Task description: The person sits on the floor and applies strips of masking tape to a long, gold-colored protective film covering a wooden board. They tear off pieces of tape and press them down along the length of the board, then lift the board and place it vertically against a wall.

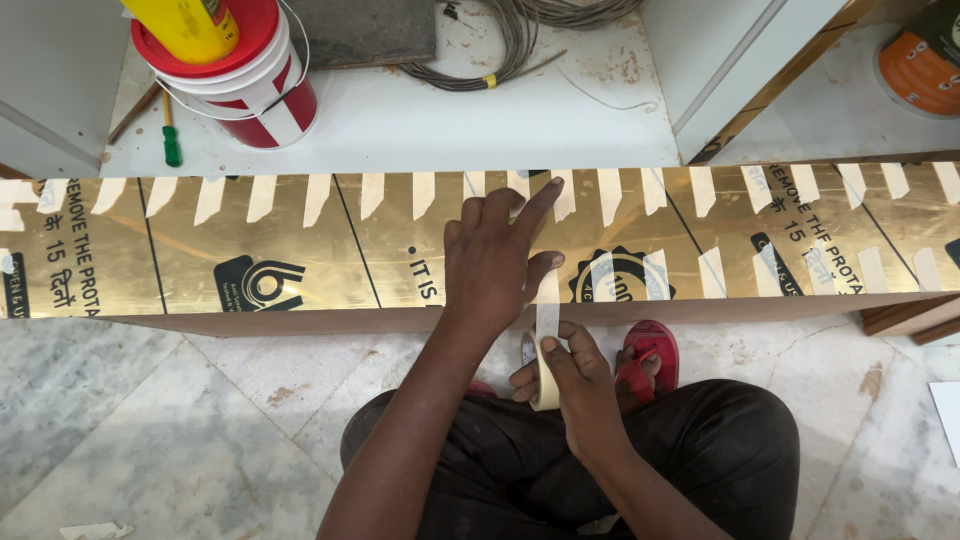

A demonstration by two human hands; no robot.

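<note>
Marble flooring, pale and veined, is seen at the bottom of the view, where the person's folded legs in dark trousers and a red sandal (648,358) at about 5 o'clock are found. Nearest, the roll of masking tape (544,375) is gripped by the right hand (578,385), fingers curled around its rim. From it a strip of tape (547,312) is drawn straight up toward 12 o'clock, so its long axis runs away from the body, across the panel's length. Above, the left hand (497,262) is laid flat and open on the gold laminate panel (300,255), with fingertips pressed near the far edge. The panel lies from 9 to 3 o'clock, with a row of short tape pieces (425,192) along its far edge.

Judged from this, the taping step is in hand; the next move would call for the strip to be pressed down and torn cleanly.

Farther off, at 11 o'clock, a red and white bucket (262,88) and a green screwdriver (171,140) are seen, and coiled cable (500,40) at 12 o'clock.
</note>
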